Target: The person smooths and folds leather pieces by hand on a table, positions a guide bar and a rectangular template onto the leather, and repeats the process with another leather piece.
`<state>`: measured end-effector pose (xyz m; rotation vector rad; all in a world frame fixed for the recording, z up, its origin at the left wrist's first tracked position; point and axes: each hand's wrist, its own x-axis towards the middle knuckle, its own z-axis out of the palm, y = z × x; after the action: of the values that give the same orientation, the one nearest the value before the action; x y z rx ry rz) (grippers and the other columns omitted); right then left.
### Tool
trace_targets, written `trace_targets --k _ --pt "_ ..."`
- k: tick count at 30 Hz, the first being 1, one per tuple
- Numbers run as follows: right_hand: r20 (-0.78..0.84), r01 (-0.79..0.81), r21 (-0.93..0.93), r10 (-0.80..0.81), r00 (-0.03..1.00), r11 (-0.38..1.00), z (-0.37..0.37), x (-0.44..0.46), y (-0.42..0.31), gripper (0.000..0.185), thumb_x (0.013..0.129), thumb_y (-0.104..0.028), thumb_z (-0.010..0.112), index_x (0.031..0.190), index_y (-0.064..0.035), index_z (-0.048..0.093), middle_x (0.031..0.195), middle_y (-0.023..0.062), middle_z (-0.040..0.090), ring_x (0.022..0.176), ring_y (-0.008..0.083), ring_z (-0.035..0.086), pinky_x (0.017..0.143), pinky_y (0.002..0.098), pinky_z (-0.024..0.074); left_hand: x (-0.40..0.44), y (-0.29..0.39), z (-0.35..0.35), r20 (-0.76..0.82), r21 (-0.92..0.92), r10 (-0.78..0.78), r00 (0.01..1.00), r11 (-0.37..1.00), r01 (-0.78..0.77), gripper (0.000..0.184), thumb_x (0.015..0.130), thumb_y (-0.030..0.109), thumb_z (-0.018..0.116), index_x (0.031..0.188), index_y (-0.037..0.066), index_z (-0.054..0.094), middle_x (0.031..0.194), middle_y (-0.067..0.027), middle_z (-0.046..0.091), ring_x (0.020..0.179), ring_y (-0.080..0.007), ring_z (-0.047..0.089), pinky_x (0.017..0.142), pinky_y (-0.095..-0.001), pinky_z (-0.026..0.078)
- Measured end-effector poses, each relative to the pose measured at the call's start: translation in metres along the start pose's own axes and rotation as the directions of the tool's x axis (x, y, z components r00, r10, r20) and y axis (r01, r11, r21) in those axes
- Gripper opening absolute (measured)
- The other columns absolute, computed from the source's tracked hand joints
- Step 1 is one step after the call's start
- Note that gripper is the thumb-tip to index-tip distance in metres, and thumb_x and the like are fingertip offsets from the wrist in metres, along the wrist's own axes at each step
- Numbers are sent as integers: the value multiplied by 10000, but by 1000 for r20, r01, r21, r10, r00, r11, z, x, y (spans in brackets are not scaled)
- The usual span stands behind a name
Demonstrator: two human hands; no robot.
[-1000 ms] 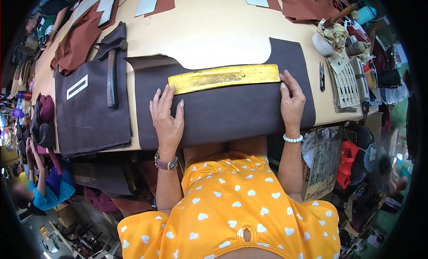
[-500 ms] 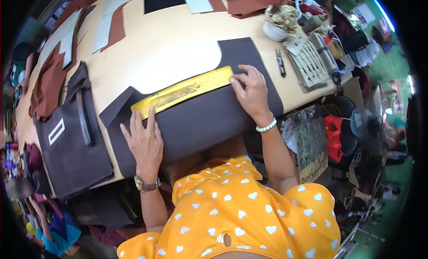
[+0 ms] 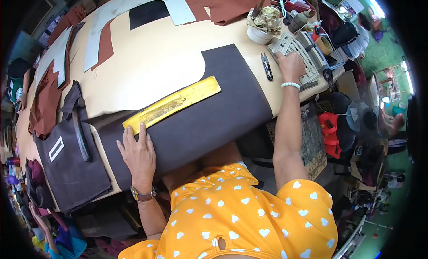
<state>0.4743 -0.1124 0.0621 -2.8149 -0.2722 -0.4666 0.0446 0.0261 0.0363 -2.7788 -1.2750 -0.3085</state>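
Note:
A long yellow bar point(image 3: 176, 101), worn dark in its middle, lies at a slant on a dark brown sheet of material point(image 3: 214, 125) at the table's front edge. My left hand point(image 3: 138, 154) rests on the sheet with fingers stretched out, their tips touching the bar's left end. Farther right, my right hand point(image 3: 293, 66) is over a pile of white slotted frames point(image 3: 307, 63). Its fingers are curled, and whatever is between them is hidden. Small black thread snips point(image 3: 267, 66) lie just left of that hand.
A hammer point(image 3: 80, 132) and a small white rectangular frame point(image 3: 56, 148) lie on another dark sheet at left. A white bowl point(image 3: 259, 35) stands behind the snips. Brown and pale cut pieces point(image 3: 102, 47) line the table's far side. Other people sit around the room.
My right hand has left the bar's right end and moved right to the slotted frames. My left hand stays at the bar's left end. The whole view has shifted slightly.

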Motion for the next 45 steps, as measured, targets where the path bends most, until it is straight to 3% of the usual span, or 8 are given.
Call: trace_targets --k 13,17,18,21,24,29,36,45 --pt "151 -170 459 112 982 872 18 27 18 177 713 -229 688 751 -57 707 825 179 684 748 282 679 654 397 532 -1 -2 0 -2 7 9 1000 1000 -9 361 911 195 518 1264 123 539 1230 -207 487 1182 -335 453 1003 -532 331" --pt "300 -340 892 173 938 296 -7 14 15 205 795 -120 571 881 63 541 850 194 665 654 215 674 470 253 509 0 -2 0 -20 -31 22 1000 999 -22 345 893 189 535 1225 99 564 1204 -221 497 1181 -345 449 980 -561 343" --pt "310 -335 918 143 940 213 -14 10 18 263 834 -110 502 1033 62 497 927 188 657 727 252 684 552 294 558 1 -2 -1 -16 -36 22 1000 999 -23 335 896 188 533 1219 106 567 1192 -207 503 1164 -336 459 986 -547 341" --pt "313 -322 940 -88 946 -116 -30 -10 25 147 836 -63 496 959 17 493 889 161 642 762 232 666 587 305 564 4 -5 -5 -15 -28 26 1000 999 -26 310 899 183 530 1199 119 577 1157 -173 518 1111 -317 487 998 -519 335" --pt "209 -208 978 -254 945 30 -49 -58 5 81 828 -79 617 806 -37 551 804 61 577 749 164 604 664 307 553 9 -6 -11 -39 -93 43 998 995 -46 256 871 153 554 1109 83 614 1114 -152 535 1036 -316 510 974 -482 353" --pt "259 -217 965 -644 720 145 -62 -123 -26 116 778 -18 684 835 -17 582 849 28 538 744 74 536 700 204 461 29 -19 -10 -139 -331 124 983 929 -164 136 829 66 576 937 5 631 990 -151 569 931 -319 549 815 -386 437" --pt "357 -358 923 -655 666 139 -42 -171 -58 369 864 12 574 1223 23 487 948 71 614 757 65 558 669 189 460 39 -45 -2 -22 -661 78 997 746 -73 190 827 -7 543 1011 -29 582 920 -143 583 839 -292 592 767 -337 466" --pt "532 -297 847 -702 474 441 -38 -189 -82 417 867 0 557 1262 57 436 788 18 588 700 45 506 625 184 410 34 -50 2 49 -771 67 997 637 -5 388 805 13 584 1184 -17 508 1018 -140 562 967 -252 574 861 -325 453"
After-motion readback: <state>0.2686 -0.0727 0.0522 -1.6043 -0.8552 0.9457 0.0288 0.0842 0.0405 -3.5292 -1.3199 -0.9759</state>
